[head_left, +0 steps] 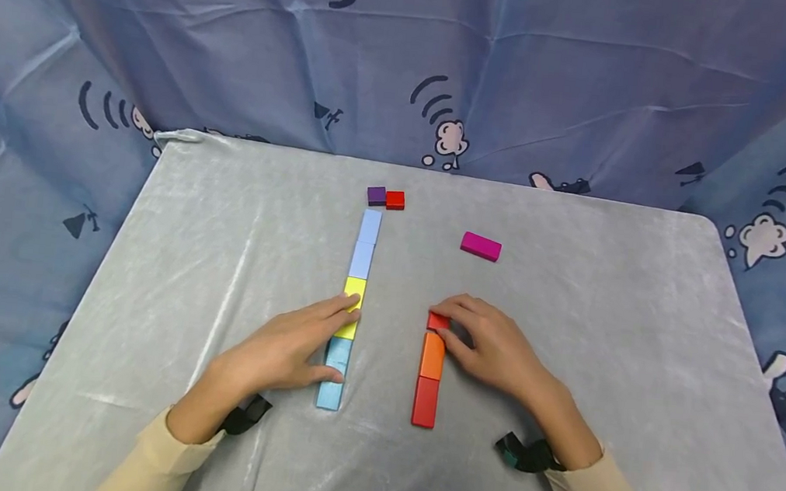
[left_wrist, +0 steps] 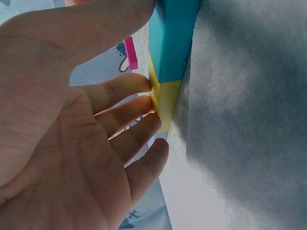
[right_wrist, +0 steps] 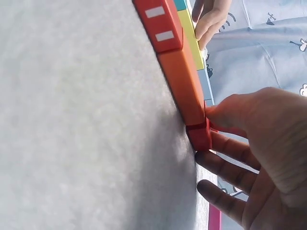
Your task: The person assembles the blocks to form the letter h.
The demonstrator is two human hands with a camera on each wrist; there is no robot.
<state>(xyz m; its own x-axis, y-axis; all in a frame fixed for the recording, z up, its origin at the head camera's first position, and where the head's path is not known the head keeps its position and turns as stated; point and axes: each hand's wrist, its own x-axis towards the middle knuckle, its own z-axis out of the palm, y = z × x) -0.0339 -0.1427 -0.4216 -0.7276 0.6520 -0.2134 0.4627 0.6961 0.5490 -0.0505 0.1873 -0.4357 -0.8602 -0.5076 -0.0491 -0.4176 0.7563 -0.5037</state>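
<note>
A row of blocks runs away from me at left centre: turquoise blocks (head_left: pixel 328 397) nearest, then a yellow section (head_left: pixel 356 286), then pale blue blocks (head_left: pixel 370 226). My left hand (head_left: pixel 278 352) lies along its left side, fingers loosely extended, fingertips on the yellow part and thumb over the turquoise. To the right, a shorter row has a long red block (head_left: pixel 424 404) in front and an orange block (head_left: pixel 432 356) behind it. At its far end my right hand (head_left: pixel 492 346) pinches a small red block (right_wrist: pixel 199 137) between thumb and fingers, close against the orange one.
A small purple block (head_left: pixel 376 196) and another small red block (head_left: pixel 395 200) stand side by side beyond the left row. Farther right lies a magenta block (head_left: pixel 481 246). Grey cloth covers the table (head_left: pixel 637 337), and a patterned blue curtain (head_left: pixel 555 80) hangs behind it.
</note>
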